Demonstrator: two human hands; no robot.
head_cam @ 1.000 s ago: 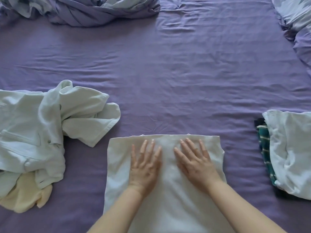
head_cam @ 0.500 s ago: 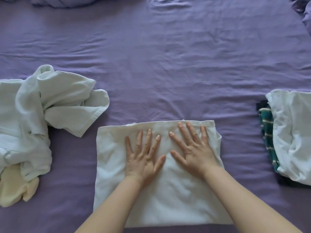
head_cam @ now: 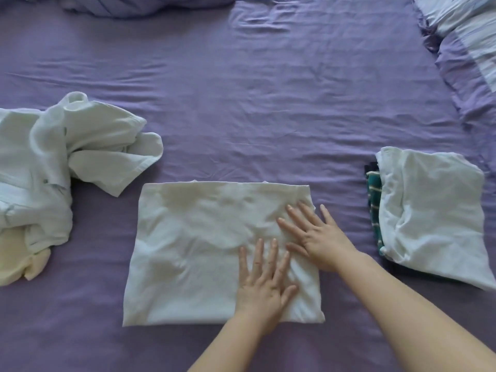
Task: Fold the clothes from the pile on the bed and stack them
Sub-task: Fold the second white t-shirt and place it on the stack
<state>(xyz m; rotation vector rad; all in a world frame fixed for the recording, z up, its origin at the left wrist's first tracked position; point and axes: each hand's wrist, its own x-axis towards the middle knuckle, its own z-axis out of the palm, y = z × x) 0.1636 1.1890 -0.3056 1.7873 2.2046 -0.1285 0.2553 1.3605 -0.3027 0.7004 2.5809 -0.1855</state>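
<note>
Pressing flat on the folded white garment [head_cam: 204, 251] with both hands, fingers straight and spread, nothing pinched or curled around. Left hand [head_cam: 264, 284] down on the near right part of the fold, fingertips pointing toward the far edge of the bed [head_cam: 268, 103]. Right hand [head_cam: 316, 237] just beyond and to the right of it, angled toward the far left, little finger poking past the garment's right edge onto the purple sheet. Both grips wide open, palms down, only resting on the cloth.

Sitting near the middle of the bed's near edge, that folded white piece, roughly rectangular, far fold line straight, a few soft creases around the hands.

Heaped near the left edge, the unfolded pile [head_cam: 53, 178]: pale rumpled clothes, a sleeve flopped toward the folded piece but not touching it, plus a cream-yellow item [head_cam: 16, 264] tucked under the near side.

Stacked near the right edge, well apart from the hands, the finished stack [head_cam: 429, 216]: white folded top on top, a green striped piece [head_cam: 373, 200] peeking out from its left side, something dark underneath, hard to tell what.

Bunched along the far edge, purple striped bedding [head_cam: 134, 6], and more of it at the far right corner [head_cam: 467, 36].
</note>
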